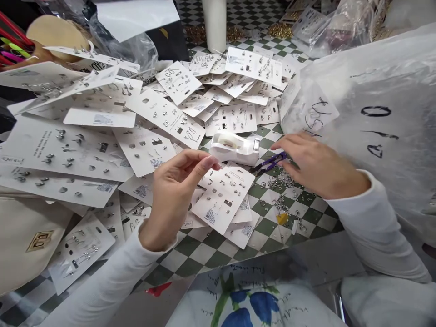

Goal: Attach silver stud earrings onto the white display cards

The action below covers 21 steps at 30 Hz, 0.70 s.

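Observation:
My left hand (pixel 180 186) is closed, thumb and forefinger pinched together in front of the tape dispenser; whatever is between the tips is too small to name. The white tape dispenser (pixel 250 152) stands on the table with a roll of clear tape in it. Below the pinched fingers lies a white earring card (pixel 221 213) carrying several small earrings. My right hand (pixel 320 165) reaches in from the right, fingers apart about the handle end of purple thread snips (pixel 269 162). The snips' blades point left. Loose silver earrings (pixel 279 181) are scattered under that hand.
Many earring cards (pixel 64 150) are heaped to the left and behind the dispenser. A large clear plastic bag (pixel 381 100) with black writing fills the right. A white cylinder (pixel 215 25) stands at the back, a cream bag (pixel 23 240) at left. A yellow piece (pixel 282 219) lies near the front edge.

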Available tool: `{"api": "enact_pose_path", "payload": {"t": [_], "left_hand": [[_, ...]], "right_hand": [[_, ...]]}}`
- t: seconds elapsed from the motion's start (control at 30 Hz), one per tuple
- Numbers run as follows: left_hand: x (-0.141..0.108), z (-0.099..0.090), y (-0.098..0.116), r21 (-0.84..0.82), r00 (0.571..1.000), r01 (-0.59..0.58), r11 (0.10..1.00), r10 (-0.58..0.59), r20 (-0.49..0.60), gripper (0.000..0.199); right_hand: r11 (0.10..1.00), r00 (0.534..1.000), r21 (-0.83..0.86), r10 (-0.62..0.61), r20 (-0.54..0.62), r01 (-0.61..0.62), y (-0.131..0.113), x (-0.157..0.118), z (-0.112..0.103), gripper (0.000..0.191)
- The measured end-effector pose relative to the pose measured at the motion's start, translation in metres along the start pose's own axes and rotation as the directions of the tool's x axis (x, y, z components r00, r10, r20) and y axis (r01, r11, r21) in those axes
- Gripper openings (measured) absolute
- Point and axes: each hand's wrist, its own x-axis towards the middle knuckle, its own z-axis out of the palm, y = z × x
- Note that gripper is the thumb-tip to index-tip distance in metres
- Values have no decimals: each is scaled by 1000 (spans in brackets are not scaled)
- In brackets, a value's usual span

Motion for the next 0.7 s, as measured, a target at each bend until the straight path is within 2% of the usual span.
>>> {"api": "enact_pose_path", "payload": {"t": [0.07, 0.13, 0.23, 0.37, 0.47, 0.53, 0.6, 0.67, 0.7], "left_hand": [[-1, 1, -1, -100, 997, 72, 992, -70, 30, 8], [-1, 2, -3, -157, 995, 94, 983, -88, 40, 8], [-2, 5, -8, -227, 994, 103, 969, -95, 46, 7], [-4, 8, -11, -326, 995, 101, 940, -92, 43, 7], [-5, 8, -9, -402, 995, 103, 910, -92, 46, 16], [-6, 9, -6, -468, 992, 125, 875, -114, 52, 29], [-5, 9, -4, -530, 987, 158, 833, -151, 57, 39], [-5, 10, -3, -573, 980, 188, 798, -187, 62, 44], [-5, 10, -3, -590, 978, 198, 783, -201, 61, 45]], "right_hand": [[997, 996, -74, -9, 93, 16, 8, 1, 9, 28], [997, 988, -63, -24, 154, 34, 11, 3, 17, 19], [994, 984, -94, -36, 172, 53, 6, 1, 19, 16], [983, 999, -183, 36, 33, -29, -14, -11, -5, 19], [954, 970, -181, 221, -106, -237, -32, -11, -26, 21], [942, 939, -63, 321, -120, -330, -42, -4, -32, 24], [932, 946, 234, 308, -105, -278, -50, 5, -29, 17], [808, 972, 575, 216, -90, -126, -54, 12, -18, 14], [711, 983, 700, 168, -74, -69, -56, 15, -12, 23]]}}
